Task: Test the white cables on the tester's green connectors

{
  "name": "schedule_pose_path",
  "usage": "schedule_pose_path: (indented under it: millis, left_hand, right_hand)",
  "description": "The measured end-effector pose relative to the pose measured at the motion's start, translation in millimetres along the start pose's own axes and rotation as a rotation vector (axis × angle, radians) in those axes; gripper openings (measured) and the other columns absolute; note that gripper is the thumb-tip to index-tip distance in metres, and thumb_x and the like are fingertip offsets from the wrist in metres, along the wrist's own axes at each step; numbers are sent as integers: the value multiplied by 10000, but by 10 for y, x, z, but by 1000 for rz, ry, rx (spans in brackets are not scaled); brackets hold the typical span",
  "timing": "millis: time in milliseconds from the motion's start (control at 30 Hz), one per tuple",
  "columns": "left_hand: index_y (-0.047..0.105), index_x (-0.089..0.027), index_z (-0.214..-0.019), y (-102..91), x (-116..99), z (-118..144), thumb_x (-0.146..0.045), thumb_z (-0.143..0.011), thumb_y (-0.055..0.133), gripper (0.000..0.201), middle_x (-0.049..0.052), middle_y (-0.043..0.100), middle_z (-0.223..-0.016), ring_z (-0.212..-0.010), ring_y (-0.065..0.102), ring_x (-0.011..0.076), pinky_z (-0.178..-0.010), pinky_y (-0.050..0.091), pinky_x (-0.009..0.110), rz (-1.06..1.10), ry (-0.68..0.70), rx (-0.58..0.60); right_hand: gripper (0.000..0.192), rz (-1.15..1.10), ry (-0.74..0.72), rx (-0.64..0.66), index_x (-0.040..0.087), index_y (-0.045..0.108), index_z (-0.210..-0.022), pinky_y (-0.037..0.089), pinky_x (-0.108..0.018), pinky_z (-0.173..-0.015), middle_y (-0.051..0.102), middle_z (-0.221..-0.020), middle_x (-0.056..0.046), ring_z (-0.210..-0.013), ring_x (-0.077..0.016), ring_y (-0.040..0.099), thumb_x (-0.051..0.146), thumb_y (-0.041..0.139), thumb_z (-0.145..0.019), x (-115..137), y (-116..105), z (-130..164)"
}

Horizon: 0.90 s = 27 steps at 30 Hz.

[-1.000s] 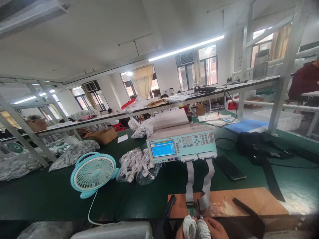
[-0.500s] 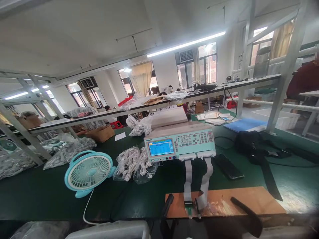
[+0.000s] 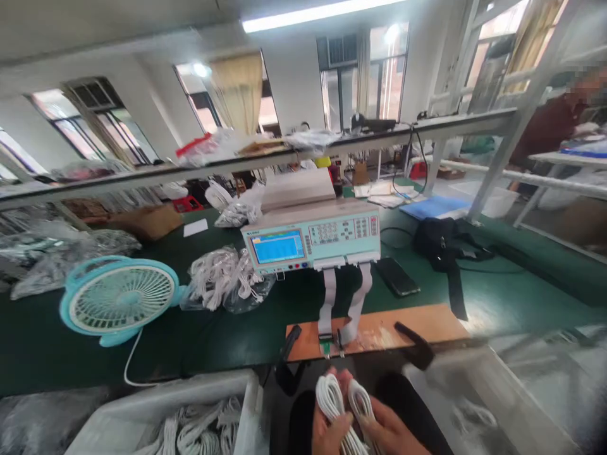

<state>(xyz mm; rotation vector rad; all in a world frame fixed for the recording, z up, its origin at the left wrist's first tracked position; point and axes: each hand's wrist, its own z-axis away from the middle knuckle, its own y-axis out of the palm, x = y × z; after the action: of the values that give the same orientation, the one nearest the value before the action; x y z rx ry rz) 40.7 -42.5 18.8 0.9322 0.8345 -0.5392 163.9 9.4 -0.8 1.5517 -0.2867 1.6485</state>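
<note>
Your view has dropped since half a second ago, when neither hand nor the cables showed at the bottom edge; now both are back in sight below the wooden board (image 3: 379, 332), as they were a second ago, only lower and nearer to you. Your left hand (image 3: 329, 435) is closed around one coiled white cable (image 3: 331, 404), and your right hand (image 3: 389, 433) grips a second coiled cable (image 3: 361, 401) just beside it, the two bundles touching and held upright in front of your lap. They sit just below the small connector fixture (image 3: 327, 344) at the near edge of the board, not plugged into it, so you appear to be between the fixture and the bins. Two grey ribbon cables (image 3: 327, 303) run from that fixture up to the tester (image 3: 313, 243) on the green tabletop (image 3: 213, 341), whose blue screen is lit. To your left, a white bin (image 3: 237, 392) has come into view, holding loose coils of the same white cable. To your right, a second pale tray (image 3: 484, 392) is blurred; you can make out something pale in it, but not what. Farther back on the tabletop, clear plastic bags (image 3: 222, 287) hold more white cables, just beside the turquoise fan (image 3: 118, 303). A dark phone (image 3: 397, 277) and a black bag (image 3: 434, 243) lie to the right of the tester. Another person in a dark red sleeve (image 3: 545, 123) works at the far right.
</note>
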Motion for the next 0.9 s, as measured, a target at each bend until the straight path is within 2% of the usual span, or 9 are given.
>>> schedule_pose_path:
  millis: [100, 167, 267, 333, 400, 467, 600, 733, 900]
  left_hand:
    - [433, -314, -1238, -145, -83, 147, -234, -597, 730, 711, -5, 659, -877, -930, 630, 198, -873, 460, 312, 99, 136, -153]
    - [458, -300, -1187, -249, -154, 181, -251, -626, 723, 622, -42, 632, -745, -732, 635, 147, -761, 484, 273, 53, 108, -176]
    - [570, -199, -852, -346, -160, 214, -399, -684, 674, 280, -68, 498, -502, -458, 494, 103, -569, 466, 254, -27, -16, -71]
    - [546, -177, -670, -363, -102, 250, -467, -680, 652, 309, -60, 453, -438, -408, 444, 102, -489, 429, 241, -187, -79, -44]
    - [575, -171, -654, -367, -35, 288, -435, -663, 673, 282, -26, 521, -497, -450, 487, 119, -479, 417, 231, -469, -12, -48]
    - [647, -176, -804, -379, 15, 317, -333, -692, 660, 194, 10, 595, -648, -565, 551, 143, -546, 445, 236, -762, 190, 17]
    - [631, -221, -1045, -413, 64, 339, -200, -759, 574, 292, 35, 598, -776, -725, 566, 170, -657, 458, 253, -1236, 583, 225]
    - [642, -220, -946, -382, 103, 328, -138, -732, 582, 238, 35, 576, -778, -724, 545, 172, -626, 445, 246, -1521, 658, 227]
    - [628, -223, -891, -312, 76, 289, -30, -657, 523, 321, 47, 599, -895, -815, 550, 189, -694, 458, 269, -1475, 636, 356]
  right_hand:
    - [401, -114, 115, -60, 167, 602, -878, 404, -227, -522, 596, -643, -7, -560, -139, 541, 518, 657, -693, 52, -50, -5]
    - [375, -183, 185, -101, 158, 576, -853, 373, -206, -498, 599, -646, -11, -550, -124, 531, 495, 651, -706, 99, -61, -8]
    - [336, -246, 221, -121, 154, 565, -866, 372, -205, -507, 617, -713, -27, -601, -129, 551, 445, 644, -717, 162, -27, -26]
    - [331, -272, 218, -136, 164, 554, -907, 395, -219, -531, 630, -790, -39, -672, -151, 582, 414, 646, -711, 176, 4, -46]
    - [357, -281, 200, -145, 179, 532, -956, 433, -248, -584, 631, -880, -47, -774, -184, 608, 386, 661, -695, 165, 26, -66]
    - [387, -254, 181, -164, 190, 509, -965, 461, -283, -634, 621, -928, -43, -842, -211, 615, 369, 686, -671, 140, 38, -82]
    - [352, -129, 122, -241, 193, 481, -885, 478, -302, -643, 602, -879, -20, -844, -228, 615, 354, 694, -656, 73, 48, -96]
    - [293, 13, 21, -255, 189, 483, -882, 478, -325, -718, 582, -825, -5, -812, -204, 596, 276, 665, -668, 6, 32, -103]
    - [279, 220, -21, -250, 182, 491, -899, 481, -312, -709, 562, -819, -3, -799, -186, 562, 179, 631, -658, -68, -70, -109]
